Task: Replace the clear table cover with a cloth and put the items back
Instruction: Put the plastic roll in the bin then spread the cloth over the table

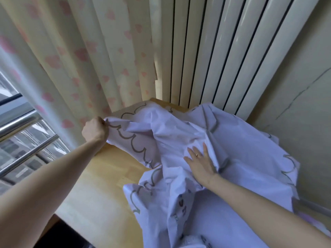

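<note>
A pale lilac cloth (179, 133) with a grey scalloped border lies crumpled over the right and far part of a light wooden table (100, 190). My left hand (95, 131) is closed in a fist on the cloth's scalloped edge at the table's far left side, next to the curtain. With fingers spread, my right hand (200, 161) rests flat, palm down, on the middle of the cloth; a ring shows on one finger. The near left part of the tabletop is bare wood. No clear cover or other items are in view.
A cream curtain (80, 56) with pink hearts hangs behind the table at the left. A white ribbed radiator (223, 51) stands at the back. A window with metal rails (21, 133) is at far left. A cracked wall (300, 111) borders the right.
</note>
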### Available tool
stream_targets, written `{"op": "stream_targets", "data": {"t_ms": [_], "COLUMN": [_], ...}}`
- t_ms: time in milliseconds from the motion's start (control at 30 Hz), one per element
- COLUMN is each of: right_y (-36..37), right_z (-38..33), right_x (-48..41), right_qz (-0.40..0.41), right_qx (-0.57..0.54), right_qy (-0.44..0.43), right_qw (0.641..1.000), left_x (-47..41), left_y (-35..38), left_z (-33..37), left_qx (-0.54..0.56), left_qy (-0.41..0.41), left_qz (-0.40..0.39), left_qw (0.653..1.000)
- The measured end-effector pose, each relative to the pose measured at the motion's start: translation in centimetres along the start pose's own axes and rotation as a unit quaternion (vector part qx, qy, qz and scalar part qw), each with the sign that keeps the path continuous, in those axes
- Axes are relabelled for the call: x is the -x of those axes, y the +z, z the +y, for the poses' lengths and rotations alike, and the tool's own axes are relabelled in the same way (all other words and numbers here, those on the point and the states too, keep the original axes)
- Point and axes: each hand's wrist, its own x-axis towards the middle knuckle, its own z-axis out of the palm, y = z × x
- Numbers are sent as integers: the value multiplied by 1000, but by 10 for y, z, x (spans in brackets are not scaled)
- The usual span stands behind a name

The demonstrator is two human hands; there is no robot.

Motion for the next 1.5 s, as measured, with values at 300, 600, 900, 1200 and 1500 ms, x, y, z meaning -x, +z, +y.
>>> {"op": "stream_targets", "data": {"t_ms": [300, 600, 900, 1200, 1500], "right_y": [-28, 23, 3, -34, 21], "right_z": [-84, -52, 23, -148, -104], "right_x": [25, 33, 43, 13, 89], "right_qz": [-91, -17, -186, -223, -26], "right_qx": [-137, 41, 106, -224, 8], "right_qy": [-41, -93, -3, 121, -114], "right_qw": [986, 995, 977, 941, 993], "left_x": [40, -34, -93, -75, -102], "left_y": [31, 33, 39, 37, 8], "left_z": [-17, -36, -93, -91, -124], "left_qx": [-137, -272, -226, -145, -231], "left_qy": [267, 510, 620, 470, 589], "left_qz": [-23, 38, -41, -156, -71], "left_qw": [954, 815, 750, 857, 771]}}
